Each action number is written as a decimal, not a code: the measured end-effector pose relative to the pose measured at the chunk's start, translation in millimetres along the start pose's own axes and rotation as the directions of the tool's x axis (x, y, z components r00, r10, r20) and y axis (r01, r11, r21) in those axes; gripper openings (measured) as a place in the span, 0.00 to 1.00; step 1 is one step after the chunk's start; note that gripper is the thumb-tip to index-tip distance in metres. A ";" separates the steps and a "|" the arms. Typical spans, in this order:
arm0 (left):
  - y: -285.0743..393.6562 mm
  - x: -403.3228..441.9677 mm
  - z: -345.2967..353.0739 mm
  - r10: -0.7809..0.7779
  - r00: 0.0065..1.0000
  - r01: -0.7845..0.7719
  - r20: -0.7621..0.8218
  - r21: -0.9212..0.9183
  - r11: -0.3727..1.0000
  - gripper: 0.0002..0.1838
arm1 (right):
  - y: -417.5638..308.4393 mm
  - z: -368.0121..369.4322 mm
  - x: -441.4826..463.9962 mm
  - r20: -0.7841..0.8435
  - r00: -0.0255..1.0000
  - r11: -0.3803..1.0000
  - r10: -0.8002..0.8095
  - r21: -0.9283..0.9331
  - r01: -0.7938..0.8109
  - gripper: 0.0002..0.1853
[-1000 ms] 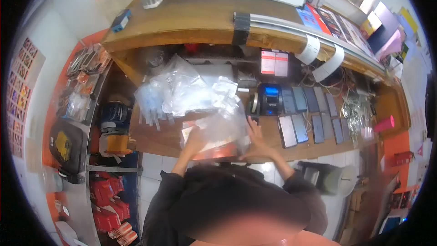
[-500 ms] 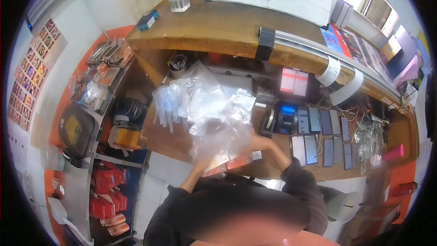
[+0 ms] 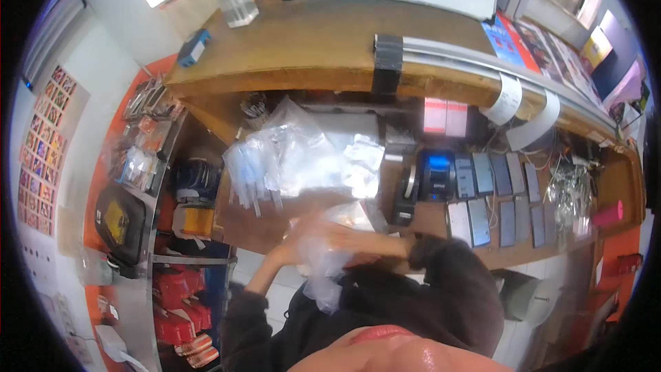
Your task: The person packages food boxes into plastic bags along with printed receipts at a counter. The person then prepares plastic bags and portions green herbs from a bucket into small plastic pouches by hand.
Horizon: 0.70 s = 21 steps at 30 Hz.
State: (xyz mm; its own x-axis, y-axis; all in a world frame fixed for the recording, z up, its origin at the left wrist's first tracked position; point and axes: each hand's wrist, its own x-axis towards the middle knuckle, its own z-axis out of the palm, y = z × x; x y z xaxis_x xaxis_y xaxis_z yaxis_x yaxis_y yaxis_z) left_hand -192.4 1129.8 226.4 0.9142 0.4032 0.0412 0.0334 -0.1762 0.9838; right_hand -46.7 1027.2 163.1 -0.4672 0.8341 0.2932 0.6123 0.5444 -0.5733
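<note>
My left hand (image 3: 301, 238) and my right hand (image 3: 344, 240) are close together at the counter's front edge, both blurred by motion. Between them they grip a crumpled clear plastic bag (image 3: 323, 279), which hangs down in front of my dark clothes. Just beyond my hands, a white and reddish flat packet (image 3: 354, 215) shows in part; I cannot tell whether it lies in plastic. Farther back on the counter is a pile of clear plastic bags (image 3: 303, 148). Thin bluish plastic pieces (image 3: 251, 172) lie at its left.
Several phones (image 3: 482, 213) lie in rows at the right, beside a black receipt printer (image 3: 436, 173). A wooden shelf (image 3: 289, 41) overhangs the counter. To the left stands a metal rack (image 3: 162, 207) with red cartons (image 3: 180, 289). A cup of straws or pens (image 3: 255, 111) stands behind.
My hands have drawn together and nearer to my body. The plastic bag, spread over the counter before, is now bunched and hanging below my hands. The view has shifted slightly.
</note>
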 end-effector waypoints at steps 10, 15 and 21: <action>-4.5 -13.8 11.6 -0.107 0.988 0.112 -0.114 0.044 0.993 0.36 | 80.2 -94.8 -76.3 -0.701 0.518 0.818 0.490 0.164 -0.551 0.11; -2.4 -48.6 -4.2 -0.199 0.937 0.213 -0.287 0.017 0.977 0.35 | 162.9 -131.8 -222.9 -0.981 -0.007 0.500 0.195 0.106 -0.859 0.06; -20.0 -51.8 0.8 -0.238 0.893 0.273 -0.382 0.039 0.961 0.33 | 176.2 -121.3 -228.6 -0.968 0.100 0.521 0.231 0.036 -0.853 0.08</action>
State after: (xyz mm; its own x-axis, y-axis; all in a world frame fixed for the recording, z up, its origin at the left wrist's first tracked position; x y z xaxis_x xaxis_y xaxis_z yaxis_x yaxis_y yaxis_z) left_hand -240.1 1111.7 204.4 0.6542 0.7450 -0.1304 0.2970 -0.0945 0.9502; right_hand 245.3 943.1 87.9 0.7123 0.2947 0.6371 0.6940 -0.4313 -0.5765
